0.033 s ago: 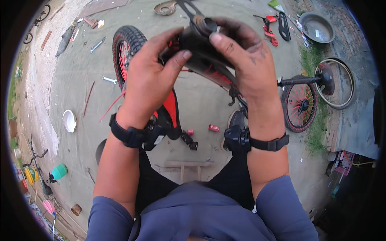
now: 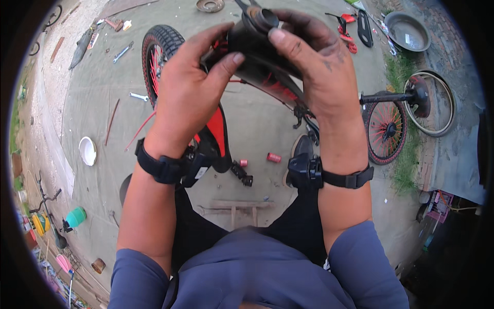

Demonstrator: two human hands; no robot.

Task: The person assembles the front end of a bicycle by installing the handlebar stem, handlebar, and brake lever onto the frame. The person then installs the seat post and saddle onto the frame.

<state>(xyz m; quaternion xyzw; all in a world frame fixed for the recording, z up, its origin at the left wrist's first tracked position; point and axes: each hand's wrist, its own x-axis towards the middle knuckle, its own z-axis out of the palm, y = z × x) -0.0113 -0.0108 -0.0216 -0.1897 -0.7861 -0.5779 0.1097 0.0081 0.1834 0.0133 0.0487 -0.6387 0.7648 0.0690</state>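
Between my two raised hands is the head-tube end of a black bicycle frame (image 2: 272,85) with red markings. My left hand (image 2: 190,95) curls round its left side, thumb pressed against the tube. My right hand (image 2: 321,67) grips the other side, with its thumb beside a round metal collar (image 2: 266,19) at the tube's end. A flat metal piece (image 2: 246,5) sticks up by the collar, partly cut off by the picture's top edge. My fingertips behind the tube are hidden. Dark grime covers my fingers. Below my left hand is a red and black frame part (image 2: 218,136).
A spoked wheel with a knobby tyre (image 2: 150,64) stands at left; another wheel (image 2: 386,129) lies right, near a saddle (image 2: 421,100). Two red springs (image 2: 274,157), wrenches (image 2: 122,53), a white bowl (image 2: 88,151) and a metal basin (image 2: 406,32) lie on the ground sheet.
Both hands and the bicycle frame sit very slightly differently in the picture; the left hand is a little lower and further left. The grip is the same.
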